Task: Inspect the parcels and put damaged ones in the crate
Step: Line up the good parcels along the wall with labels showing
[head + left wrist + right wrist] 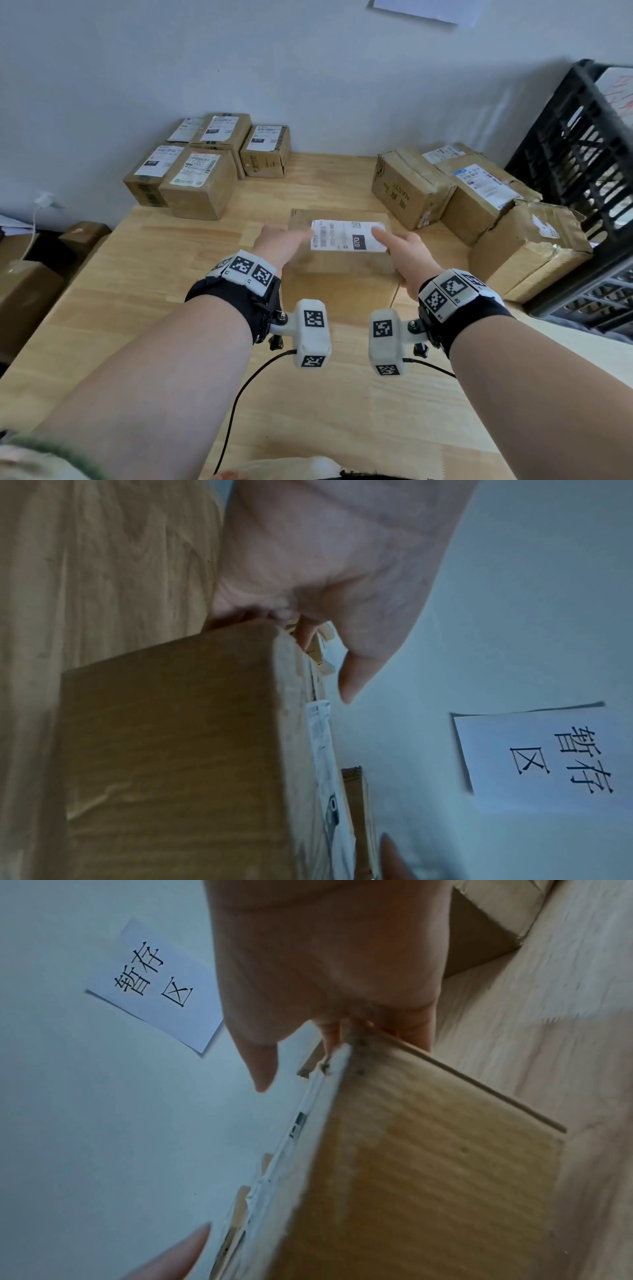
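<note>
both hands grip one parcel's ends | parcel (339,246): brown cardboard, white label on top, blurred

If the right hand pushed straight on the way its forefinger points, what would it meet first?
Probably nothing for a stretch: the right hand grips the parcel, forefinger aimed up-left across its label. Beyond lies bare table, then perhaps the far-left boxes; depth is unclear.
</note>
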Demonstrator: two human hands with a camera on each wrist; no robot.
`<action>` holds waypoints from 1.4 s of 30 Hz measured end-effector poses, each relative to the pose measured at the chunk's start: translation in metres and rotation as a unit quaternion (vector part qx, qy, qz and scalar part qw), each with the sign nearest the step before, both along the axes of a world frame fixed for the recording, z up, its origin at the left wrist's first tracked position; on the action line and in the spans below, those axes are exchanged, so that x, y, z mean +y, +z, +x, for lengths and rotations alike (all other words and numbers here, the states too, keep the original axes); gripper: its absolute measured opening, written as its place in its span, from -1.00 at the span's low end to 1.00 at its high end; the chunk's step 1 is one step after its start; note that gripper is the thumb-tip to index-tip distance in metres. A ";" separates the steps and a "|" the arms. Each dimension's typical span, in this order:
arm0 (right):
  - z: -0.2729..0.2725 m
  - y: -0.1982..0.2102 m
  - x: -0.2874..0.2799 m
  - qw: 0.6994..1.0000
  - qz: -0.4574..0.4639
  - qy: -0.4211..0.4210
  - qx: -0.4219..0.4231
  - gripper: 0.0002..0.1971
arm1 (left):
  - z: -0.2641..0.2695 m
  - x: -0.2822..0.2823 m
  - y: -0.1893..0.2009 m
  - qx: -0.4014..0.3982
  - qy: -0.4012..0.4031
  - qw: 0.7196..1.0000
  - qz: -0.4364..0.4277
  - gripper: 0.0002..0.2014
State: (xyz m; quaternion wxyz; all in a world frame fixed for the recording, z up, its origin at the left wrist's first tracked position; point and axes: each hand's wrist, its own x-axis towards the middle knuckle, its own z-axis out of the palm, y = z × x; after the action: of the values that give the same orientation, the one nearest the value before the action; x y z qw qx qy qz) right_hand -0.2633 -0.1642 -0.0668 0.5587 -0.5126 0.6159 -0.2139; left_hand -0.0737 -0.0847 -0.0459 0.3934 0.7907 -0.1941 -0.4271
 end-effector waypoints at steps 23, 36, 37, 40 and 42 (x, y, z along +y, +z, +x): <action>0.012 -0.031 -0.021 0.983 0.134 0.090 0.092 -0.35 | 0.003 -0.006 -0.045 -0.030 -0.065 0.992 0.102 -0.52; 0.005 -0.017 -0.008 0.993 0.096 0.066 0.023 -0.35 | 0.003 0.000 -0.026 -0.011 -0.098 0.991 0.086 -0.31; 0.004 -0.014 -0.009 0.994 0.088 0.061 0.008 -0.36 | 0.004 0.000 -0.022 -0.009 -0.085 0.994 0.073 -0.24; 0.004 -0.001 -0.010 0.998 0.045 0.039 -0.031 -0.19 | 0.004 -0.002 -0.005 0.009 -0.053 0.998 0.042 -0.06; 0.005 0.006 -0.011 0.999 0.031 0.025 -0.032 0.02 | 0.005 -0.004 0.005 0.036 -0.040 0.998 0.033 0.03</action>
State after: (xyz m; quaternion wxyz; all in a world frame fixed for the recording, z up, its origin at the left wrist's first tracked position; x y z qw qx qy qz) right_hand -0.2587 -0.1754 -0.0607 0.5988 -0.5028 0.5914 -0.1971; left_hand -0.0692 -0.0890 -0.0413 0.3564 0.7788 -0.1976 -0.4769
